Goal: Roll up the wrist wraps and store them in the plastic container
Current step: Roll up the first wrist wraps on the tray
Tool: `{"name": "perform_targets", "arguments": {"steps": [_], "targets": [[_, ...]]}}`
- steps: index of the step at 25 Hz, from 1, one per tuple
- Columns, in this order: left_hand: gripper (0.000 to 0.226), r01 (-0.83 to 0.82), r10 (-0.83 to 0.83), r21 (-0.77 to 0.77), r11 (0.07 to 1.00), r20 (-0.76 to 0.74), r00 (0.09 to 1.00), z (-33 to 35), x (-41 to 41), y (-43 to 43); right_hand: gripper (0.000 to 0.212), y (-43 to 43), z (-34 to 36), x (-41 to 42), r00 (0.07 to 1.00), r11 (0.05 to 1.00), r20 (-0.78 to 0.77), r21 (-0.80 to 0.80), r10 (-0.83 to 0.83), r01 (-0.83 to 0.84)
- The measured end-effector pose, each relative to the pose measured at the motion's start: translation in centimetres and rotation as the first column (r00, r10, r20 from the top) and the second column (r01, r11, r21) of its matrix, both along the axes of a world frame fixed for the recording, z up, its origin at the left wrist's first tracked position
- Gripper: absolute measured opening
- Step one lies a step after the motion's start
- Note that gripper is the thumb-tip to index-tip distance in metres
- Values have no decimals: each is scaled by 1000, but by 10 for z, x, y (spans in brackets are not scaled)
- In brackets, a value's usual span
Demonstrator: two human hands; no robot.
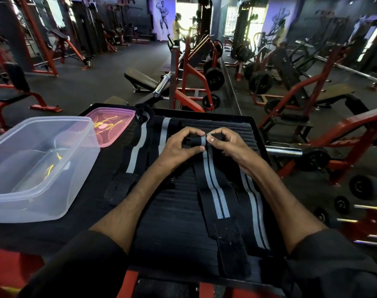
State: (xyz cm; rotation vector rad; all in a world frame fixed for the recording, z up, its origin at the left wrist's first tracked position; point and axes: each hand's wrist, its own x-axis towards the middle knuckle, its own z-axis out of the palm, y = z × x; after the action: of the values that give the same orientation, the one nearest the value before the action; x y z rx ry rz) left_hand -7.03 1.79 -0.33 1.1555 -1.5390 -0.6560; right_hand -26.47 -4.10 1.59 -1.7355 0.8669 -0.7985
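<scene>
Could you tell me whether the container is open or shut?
Open: the container has no lid on; the pink lid lies behind it.

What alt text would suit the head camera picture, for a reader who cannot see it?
A person's left hand and right hand pinch the rolled far end of a black wrist wrap with grey stripes on a black mat. A clear plastic container and pink lid sit to the left, more wraps lie flat, and gym machines stand behind.
</scene>
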Motion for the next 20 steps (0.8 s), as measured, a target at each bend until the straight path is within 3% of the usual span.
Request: {"name": "perform_targets", "arguments": {"steps": [2, 4, 7, 11, 14, 18, 20], "targets": [[39, 59, -31, 160, 985, -173, 984, 3, -4, 1, 26, 1, -2, 2, 994, 995, 106, -92, -21, 30], [32, 61, -13, 258, 964, -181, 983, 5, -8, 1, 25, -1, -7, 3, 986, 992, 166, -122, -10, 31], [27, 23, -2, 124, 992, -164, 986, 0, -8, 0, 28, -1, -8, 3, 981, 998, 196, -67, 5, 8], [41, -33, 33, 0, 999, -50, 998, -4, 0, -2, 33, -3, 4, -4, 977, 963, 204, 241, 68, -118], [42, -6, 5, -11, 1000, -67, 998, -2, -3, -1, 28, -6, 7, -4, 968, 917, 250, 389, -11, -91], [41, -40, 36, -66, 997, -64, 997, -6, -4, -2, 51, -4, -6, -2, 995, 971, -85, 237, 57, -35], [41, -56, 54, -62, 997, -39, 998, -9, 0, -3, 48, -2, -8, -1, 988, 997, -151, 82, 22, -9]]}}
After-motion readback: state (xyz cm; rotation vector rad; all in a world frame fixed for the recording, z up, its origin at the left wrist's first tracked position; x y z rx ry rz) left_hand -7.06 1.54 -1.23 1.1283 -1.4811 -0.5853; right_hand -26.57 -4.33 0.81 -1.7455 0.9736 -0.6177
